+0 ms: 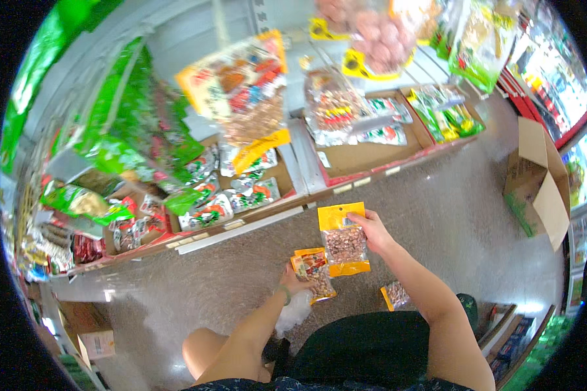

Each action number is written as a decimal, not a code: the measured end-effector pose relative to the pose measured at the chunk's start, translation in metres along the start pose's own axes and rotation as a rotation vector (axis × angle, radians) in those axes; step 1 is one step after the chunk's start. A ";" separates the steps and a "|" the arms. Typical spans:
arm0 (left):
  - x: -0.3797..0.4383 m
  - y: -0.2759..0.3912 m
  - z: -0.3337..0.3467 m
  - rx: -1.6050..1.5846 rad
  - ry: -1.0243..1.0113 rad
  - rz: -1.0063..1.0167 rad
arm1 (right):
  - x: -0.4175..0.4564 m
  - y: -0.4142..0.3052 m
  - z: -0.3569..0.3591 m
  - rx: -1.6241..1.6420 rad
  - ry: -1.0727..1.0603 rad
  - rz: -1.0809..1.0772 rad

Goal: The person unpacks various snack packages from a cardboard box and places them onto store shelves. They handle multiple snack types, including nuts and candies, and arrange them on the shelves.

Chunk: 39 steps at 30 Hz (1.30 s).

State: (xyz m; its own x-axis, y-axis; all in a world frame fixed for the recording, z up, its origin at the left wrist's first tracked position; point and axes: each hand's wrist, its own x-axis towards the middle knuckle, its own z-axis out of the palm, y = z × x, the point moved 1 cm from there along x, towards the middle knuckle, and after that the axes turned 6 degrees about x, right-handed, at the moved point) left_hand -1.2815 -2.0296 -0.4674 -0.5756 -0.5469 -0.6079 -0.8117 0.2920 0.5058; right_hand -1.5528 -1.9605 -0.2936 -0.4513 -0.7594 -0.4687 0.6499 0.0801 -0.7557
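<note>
My right hand grips the upper right edge of a yellow-topped snack packet, whose clear window shows small brown pieces like nuts. Lower and to the left, my left hand holds similar yellow packets, perhaps more than one in a stack. The right packet stands just beside them, its lower left edge close to their upper right. A crumpled translucent plastic bag is under my left wrist. On the floor right of my lap lies another yellow-edged packet, partly hidden by my dark clothing.
Ahead, a shelf carries open cardboard trays of small packets. Above them hang a yellow packet, green bags and pink-filled bags. An open cardboard box stands on the floor at right; another box is at lower left.
</note>
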 end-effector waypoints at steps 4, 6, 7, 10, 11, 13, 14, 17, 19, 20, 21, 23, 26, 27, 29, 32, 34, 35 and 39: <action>-0.035 0.020 -0.050 0.165 0.288 -0.066 | -0.035 -0.064 0.071 -0.044 -0.165 -0.123; -0.065 0.079 -0.126 -0.006 0.624 0.169 | -0.047 -0.098 0.092 -0.089 -0.244 -0.269; -0.076 0.101 -0.162 -0.112 0.856 0.355 | -0.052 -0.111 0.105 -0.086 -0.272 -0.300; -0.127 0.189 -0.284 -0.249 1.216 0.621 | -0.070 -0.139 0.135 -0.067 -0.322 -0.341; -0.126 0.206 -0.311 -0.360 1.210 0.730 | -0.074 -0.146 0.139 -0.049 -0.312 -0.332; -0.124 0.237 -0.347 -0.503 1.035 0.831 | -0.080 -0.151 0.141 0.007 -0.315 -0.346; -0.120 0.239 -0.357 -0.605 0.908 0.843 | -0.081 -0.151 0.145 0.035 -0.332 -0.342; -0.117 0.245 -0.365 -0.803 0.661 0.802 | -0.085 -0.151 0.147 0.041 -0.346 -0.320; -0.129 0.250 -0.360 -0.878 0.596 0.817 | -0.092 -0.159 0.147 0.028 -0.348 -0.349; -0.135 0.250 -0.355 -0.917 0.557 0.819 | -0.099 -0.162 0.147 0.015 -0.344 -0.374; -0.143 0.248 -0.353 -0.911 0.513 0.770 | -0.106 -0.166 0.146 0.002 -0.341 -0.400; -0.166 0.245 -0.348 -1.024 0.462 0.755 | -0.119 -0.171 0.144 -0.040 -0.365 -0.422; -0.192 0.215 -0.336 -1.177 0.386 0.597 | -0.144 -0.182 0.130 -0.208 -0.379 -0.436; -0.191 0.192 -0.330 -1.217 0.335 0.605 | -0.151 -0.184 0.123 -0.296 -0.382 -0.449; -0.189 0.145 -0.316 -1.284 -0.040 0.753 | -0.161 -0.181 0.115 -0.403 -0.407 -0.503; -0.192 0.147 -0.262 -1.454 -0.391 0.846 | -0.164 -0.157 0.119 -0.043 -0.152 -0.486; -0.190 0.134 -0.225 -1.476 -0.405 0.710 | -0.161 -0.129 0.133 0.162 -0.053 -0.438; -0.181 0.120 -0.207 -1.452 -0.409 0.621 | -0.163 -0.116 0.148 0.217 -0.093 -0.350; -0.169 0.106 -0.182 -1.490 -0.338 0.409 | -0.178 -0.099 0.188 0.236 -0.481 -0.145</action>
State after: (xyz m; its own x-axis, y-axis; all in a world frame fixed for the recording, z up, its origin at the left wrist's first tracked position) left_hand -1.2523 -2.0495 -0.1994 -0.8821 -0.3752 -0.2848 0.1020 -0.7424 0.6621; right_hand -1.4218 -1.9545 -0.0499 -0.2525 -0.9655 -0.0642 0.7465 -0.1522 -0.6478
